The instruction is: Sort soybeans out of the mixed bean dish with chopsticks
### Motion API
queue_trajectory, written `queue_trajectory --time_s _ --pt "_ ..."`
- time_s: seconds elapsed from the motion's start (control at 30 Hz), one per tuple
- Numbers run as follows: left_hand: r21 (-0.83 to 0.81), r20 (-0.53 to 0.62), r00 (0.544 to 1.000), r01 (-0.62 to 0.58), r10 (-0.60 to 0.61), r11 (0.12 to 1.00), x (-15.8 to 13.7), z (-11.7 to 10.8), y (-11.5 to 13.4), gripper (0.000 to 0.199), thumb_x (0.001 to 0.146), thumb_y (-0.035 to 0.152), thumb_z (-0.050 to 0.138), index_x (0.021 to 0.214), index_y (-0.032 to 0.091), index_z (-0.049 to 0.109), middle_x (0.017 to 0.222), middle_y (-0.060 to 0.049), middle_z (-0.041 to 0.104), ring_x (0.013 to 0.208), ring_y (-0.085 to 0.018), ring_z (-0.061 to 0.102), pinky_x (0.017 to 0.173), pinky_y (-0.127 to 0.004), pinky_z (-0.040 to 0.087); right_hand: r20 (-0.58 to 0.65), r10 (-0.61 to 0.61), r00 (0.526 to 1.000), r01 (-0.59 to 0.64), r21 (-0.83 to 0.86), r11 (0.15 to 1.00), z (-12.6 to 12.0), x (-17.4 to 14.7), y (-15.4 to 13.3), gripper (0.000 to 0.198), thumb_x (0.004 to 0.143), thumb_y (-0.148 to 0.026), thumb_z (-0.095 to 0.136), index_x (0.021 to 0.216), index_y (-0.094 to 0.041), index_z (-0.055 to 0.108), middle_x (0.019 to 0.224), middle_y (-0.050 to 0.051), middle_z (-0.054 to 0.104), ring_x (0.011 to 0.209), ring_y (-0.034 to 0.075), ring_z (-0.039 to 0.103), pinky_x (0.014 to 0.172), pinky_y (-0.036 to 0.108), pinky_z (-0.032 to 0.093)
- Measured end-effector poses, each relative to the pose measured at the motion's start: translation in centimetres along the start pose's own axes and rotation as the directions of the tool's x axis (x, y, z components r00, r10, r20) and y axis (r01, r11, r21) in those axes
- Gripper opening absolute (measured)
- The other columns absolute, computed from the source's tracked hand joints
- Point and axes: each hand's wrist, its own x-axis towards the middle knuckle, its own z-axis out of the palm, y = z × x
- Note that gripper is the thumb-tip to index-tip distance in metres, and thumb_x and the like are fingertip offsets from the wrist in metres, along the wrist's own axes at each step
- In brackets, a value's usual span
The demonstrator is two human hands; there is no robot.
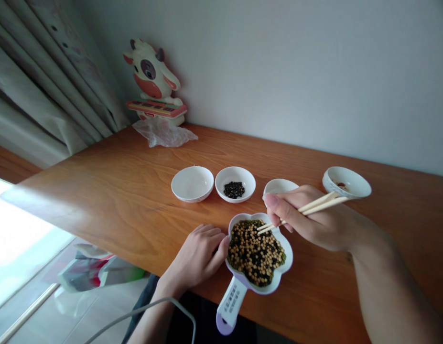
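Note:
My right hand is closed round a pair of wooden chopsticks. Their tips touch the mixed beans, tan, black and green, in a white and purple flower-shaped scoop. The scoop lies on the table, its handle pointing toward me with dark printed lettering. My left hand rests palm down on the tabletop left of the scoop, fingers loosely bent, thumb at the rim. Beyond the scoop stand an empty white bowl, a white bowl of black beans, and a third white bowl, partly hidden behind my right hand.
A fourth bowl at the right holds a few small reddish pieces. Against the wall stand a cow-shaped toy keyboard and a crumpled clear plastic bag. A grey cable crosses near my left forearm. Curtains hang at the left.

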Motion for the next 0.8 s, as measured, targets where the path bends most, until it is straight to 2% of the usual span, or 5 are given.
queue_trajectory --time_s 0.23,0.53,0.8 --pt "0.003 0.009 1.0 0.01 -0.01 1.0 0.0 -0.1 0.0 0.044 0.113 0.032 0.034 0.076 0.019 0.054 0.082 -0.004 0.065 0.074 -0.018 0.055 0.081 -0.034 0.044 0.01 0.013 1.0 -0.013 -0.024 1.0 0.0 0.1 0.1 0.068 0.108 -0.065 0.03 0.074 -0.021 0.069 0.069 0.003 0.066 0.067 0.017 0.059 0.068 0.033 0.042" --pt "-0.001 0.012 1.0 -0.002 0.002 1.0 0.0 -0.2 -0.1 0.044 0.113 0.033 0.033 0.077 0.019 0.054 0.082 -0.005 0.065 0.075 -0.018 0.055 0.081 -0.034 0.043 0.07 0.047 0.996 -0.048 0.019 0.999 0.8 0.3 0.5 0.063 0.107 -0.065 0.035 0.076 -0.021 0.068 0.07 0.002 0.067 0.063 0.015 0.058 0.059 0.033 0.039" --pt "-0.002 0.026 1.0 0.017 -0.017 1.0 0.0 -0.1 -0.1 0.044 0.113 0.033 0.032 0.078 0.019 0.053 0.083 -0.004 0.064 0.076 -0.018 0.055 0.082 -0.034 0.042 0.092 0.014 0.996 -0.017 0.039 0.999 1.0 0.5 0.5 0.066 0.107 -0.066 0.03 0.078 -0.021 0.068 0.069 0.002 0.063 0.062 0.015 0.055 0.06 0.032 0.038"
